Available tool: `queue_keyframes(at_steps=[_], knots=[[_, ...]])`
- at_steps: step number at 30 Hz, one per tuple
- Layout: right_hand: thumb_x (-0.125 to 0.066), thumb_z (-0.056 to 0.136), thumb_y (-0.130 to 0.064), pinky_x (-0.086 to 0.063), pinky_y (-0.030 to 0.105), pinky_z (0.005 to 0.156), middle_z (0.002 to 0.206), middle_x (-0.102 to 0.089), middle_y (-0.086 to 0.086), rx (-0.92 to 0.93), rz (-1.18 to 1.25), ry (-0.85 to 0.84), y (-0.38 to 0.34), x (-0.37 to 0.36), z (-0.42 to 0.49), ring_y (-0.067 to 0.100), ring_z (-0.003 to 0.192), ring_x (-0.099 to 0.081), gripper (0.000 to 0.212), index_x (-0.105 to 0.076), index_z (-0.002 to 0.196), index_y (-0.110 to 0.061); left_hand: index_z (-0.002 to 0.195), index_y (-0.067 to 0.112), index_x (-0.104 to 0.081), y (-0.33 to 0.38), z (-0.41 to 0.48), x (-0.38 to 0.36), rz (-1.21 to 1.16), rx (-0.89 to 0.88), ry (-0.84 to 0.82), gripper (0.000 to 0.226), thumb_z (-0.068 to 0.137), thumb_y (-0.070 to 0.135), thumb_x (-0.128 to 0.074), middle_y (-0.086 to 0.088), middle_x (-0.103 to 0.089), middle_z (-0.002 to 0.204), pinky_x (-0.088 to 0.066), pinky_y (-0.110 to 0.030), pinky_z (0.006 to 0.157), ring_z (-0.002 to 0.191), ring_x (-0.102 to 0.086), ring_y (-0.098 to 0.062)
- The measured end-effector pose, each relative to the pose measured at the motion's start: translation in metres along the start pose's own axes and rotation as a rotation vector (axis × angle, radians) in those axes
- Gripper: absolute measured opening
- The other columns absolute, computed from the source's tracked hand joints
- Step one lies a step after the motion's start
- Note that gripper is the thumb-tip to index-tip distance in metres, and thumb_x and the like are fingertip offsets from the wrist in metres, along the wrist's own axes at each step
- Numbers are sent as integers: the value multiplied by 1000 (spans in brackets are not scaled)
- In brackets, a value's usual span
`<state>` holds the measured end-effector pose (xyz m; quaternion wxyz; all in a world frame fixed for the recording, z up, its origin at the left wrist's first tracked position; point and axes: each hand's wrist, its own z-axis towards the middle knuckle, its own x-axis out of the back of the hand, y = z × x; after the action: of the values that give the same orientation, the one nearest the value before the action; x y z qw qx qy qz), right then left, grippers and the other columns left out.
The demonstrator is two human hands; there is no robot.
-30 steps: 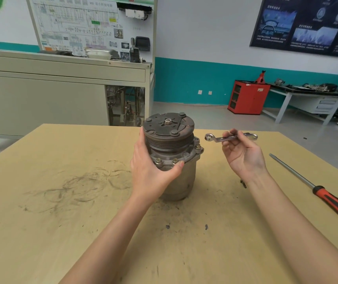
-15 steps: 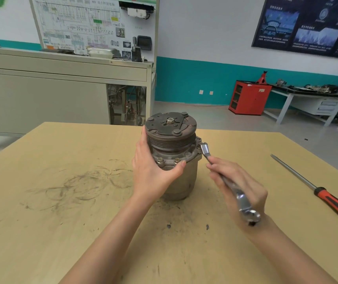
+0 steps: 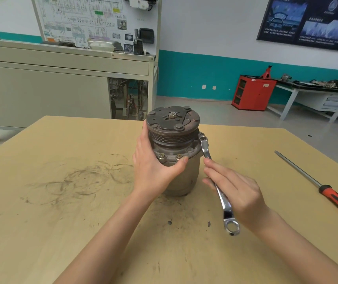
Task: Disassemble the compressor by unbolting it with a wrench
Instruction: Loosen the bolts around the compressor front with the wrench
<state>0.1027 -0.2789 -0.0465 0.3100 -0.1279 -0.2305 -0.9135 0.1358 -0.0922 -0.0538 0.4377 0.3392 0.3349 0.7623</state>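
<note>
A grey metal compressor [image 3: 176, 144] stands upright on the wooden table [image 3: 61, 201], with a dark pulley plate on top and bolts around its flange. My left hand [image 3: 153, 169] grips its left side and front, thumb on the flange below two bolts. My right hand [image 3: 235, 191] holds the shaft of a shiny ring wrench [image 3: 224, 203]. The wrench's far ring sits over a bolt on the flange's right side. Its near ring hangs free below my wrist.
A long screwdriver with a red and black handle [image 3: 336, 197] lies on the table at the right. Dark smudges mark the tabletop on the left. Behind the table stand a grey cabinet [image 3: 41, 89], a red cabinet [image 3: 253, 93] and a workbench [image 3: 315, 95].
My right hand brought the wrench from mid-air down to the compressor's right side and set its ring on a flange bolt. My left hand has kept its grip on the compressor.
</note>
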Motion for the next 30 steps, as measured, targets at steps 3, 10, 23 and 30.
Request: queue_keyframes(at_steps=[3, 10, 23, 30], knots=[[-64, 88, -8, -55, 23, 73, 103, -70, 19, -56, 53, 3, 4, 1, -7, 19, 82, -72, 19, -73, 89, 8, 154, 26, -14, 1, 0, 1, -5, -3, 2, 116, 59, 64, -67, 13, -32, 146, -29, -51, 114, 137, -29, -4], [-54, 89, -5, -54, 30, 87, 107, -71, 6, -683, 721, 100, 2, 2, -17, 22, 102, -67, 18, -71, 90, -2, 154, 27, -13, 2, 0, 1, -6, 6, 3, 116, 58, 64, -67, 19, -30, 140, -29, -50, 114, 134, -28, 1], [-67, 75, 3, -56, 17, 58, 84, -71, 10, -1393, 1967, -74, 103, -41, -2, 14, 59, -66, 16, -72, 83, -11, 153, 31, -11, 1, 1, 1, 15, 8, 0, 116, 57, 64, -67, 11, -31, 150, -29, -50, 115, 140, -29, -7], [-44, 83, -7, -44, 17, 50, 75, -64, 6, -1512, 1963, 69, 93, -85, 23, 9, 44, -46, 21, -52, 103, -8, 153, 28, -14, 1, 0, 1, 11, 7, -3, 116, 57, 63, -67, 16, -31, 145, -30, -49, 115, 139, -30, -6]])
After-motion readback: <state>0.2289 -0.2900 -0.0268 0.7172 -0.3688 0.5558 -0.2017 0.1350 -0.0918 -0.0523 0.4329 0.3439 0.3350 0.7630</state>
